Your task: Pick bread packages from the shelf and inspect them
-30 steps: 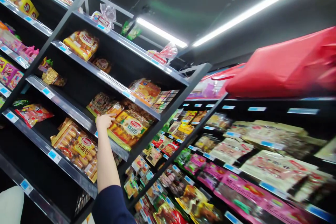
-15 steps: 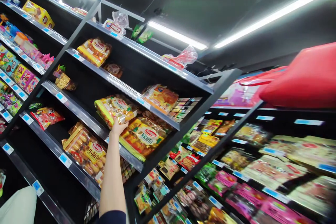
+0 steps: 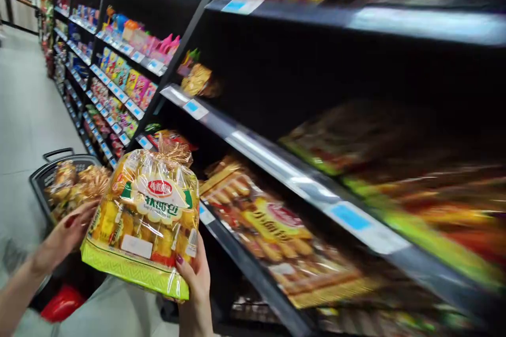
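Note:
A clear plastic bag of soft bread (image 3: 158,210), gathered at the top and lime green along its base, is held in front of me, tilted. My right hand (image 3: 197,274) grips its lower right side, thumb on the front and the other fingers hidden behind. At the bag's left edge is my left hand (image 3: 73,229), touching its side, with some fingertips hidden by the bag. Below and behind the left hand, a dark shopping basket or cart (image 3: 39,179) contains gold-wrapped packages (image 3: 65,179).
Dark shelves with a blurred price-tag rail (image 3: 284,171) slope down across the right. A pack of small breads (image 3: 276,231) lies on a lower shelf. Snack boxes (image 3: 130,79) line shelves further along. A red object (image 3: 63,303) is low at left, beside the pale floor (image 3: 23,116).
The bread bag has come off the shelf and is now close to me. Both hands are at it, where only one showed before. My view has turned left and downward, bringing the cart into sight.

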A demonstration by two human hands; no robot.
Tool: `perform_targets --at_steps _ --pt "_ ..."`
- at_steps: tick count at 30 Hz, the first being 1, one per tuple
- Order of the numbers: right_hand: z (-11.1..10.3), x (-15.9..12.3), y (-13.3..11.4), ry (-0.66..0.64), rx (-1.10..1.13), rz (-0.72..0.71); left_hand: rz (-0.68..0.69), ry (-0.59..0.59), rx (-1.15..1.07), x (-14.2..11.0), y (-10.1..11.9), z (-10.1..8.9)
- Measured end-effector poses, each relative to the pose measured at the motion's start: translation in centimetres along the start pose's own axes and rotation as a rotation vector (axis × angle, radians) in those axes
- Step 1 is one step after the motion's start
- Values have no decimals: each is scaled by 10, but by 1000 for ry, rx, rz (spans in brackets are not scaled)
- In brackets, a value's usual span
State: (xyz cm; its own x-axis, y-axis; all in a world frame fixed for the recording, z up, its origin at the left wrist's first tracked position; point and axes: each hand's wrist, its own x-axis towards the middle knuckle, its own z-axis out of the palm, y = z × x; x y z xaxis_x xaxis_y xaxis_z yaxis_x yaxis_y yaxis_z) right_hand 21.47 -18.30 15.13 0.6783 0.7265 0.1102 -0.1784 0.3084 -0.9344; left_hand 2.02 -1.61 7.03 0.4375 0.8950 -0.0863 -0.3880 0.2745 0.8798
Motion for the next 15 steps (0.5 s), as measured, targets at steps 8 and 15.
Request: perform_targets --at_steps 8,15 --pt "-5 -27 29 31 70 238 -274 -212 -257 -33 35 59" --pt "-18 -33 33 64 -19 182 -276 -275 -260 -36 25 60"
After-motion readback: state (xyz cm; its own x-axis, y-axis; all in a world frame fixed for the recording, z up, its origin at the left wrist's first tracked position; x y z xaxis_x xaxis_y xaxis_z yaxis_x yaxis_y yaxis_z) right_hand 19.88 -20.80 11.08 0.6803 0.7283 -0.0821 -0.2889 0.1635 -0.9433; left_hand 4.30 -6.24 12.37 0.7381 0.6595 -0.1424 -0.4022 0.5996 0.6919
